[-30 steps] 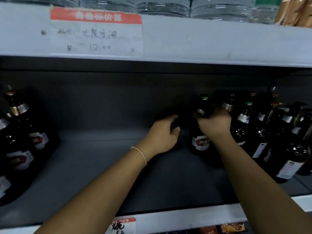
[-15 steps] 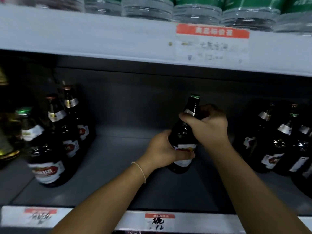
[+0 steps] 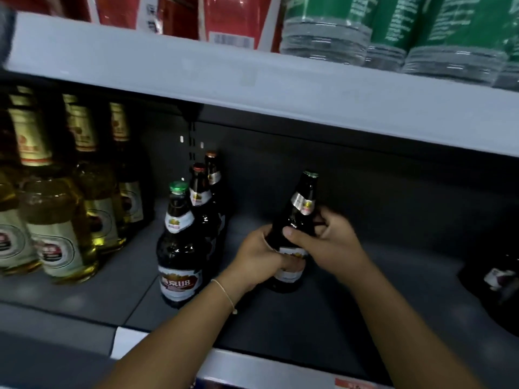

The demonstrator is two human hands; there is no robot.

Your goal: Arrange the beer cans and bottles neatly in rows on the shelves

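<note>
Pale gold-labelled bottles (image 3: pixel 56 220) crowd the far left of a grey shop shelf (image 3: pixel 84 299), beside a front-to-back row of three dark beer bottles (image 3: pixel 179 248) with white labels. To their right, a person's left hand (image 3: pixel 261 262), a thin bracelet (image 3: pixel 224 293) on its wrist, wraps the lower body of a dark beer bottle (image 3: pixel 297 217) held upright, its base at the shelf floor, while the right hand (image 3: pixel 328 242) grips its shoulder. At far right sits another dark bottle (image 3: pixel 497 279), blurred; green-wrapped water packs (image 3: pixel 393 29) line the shelf above.
</note>
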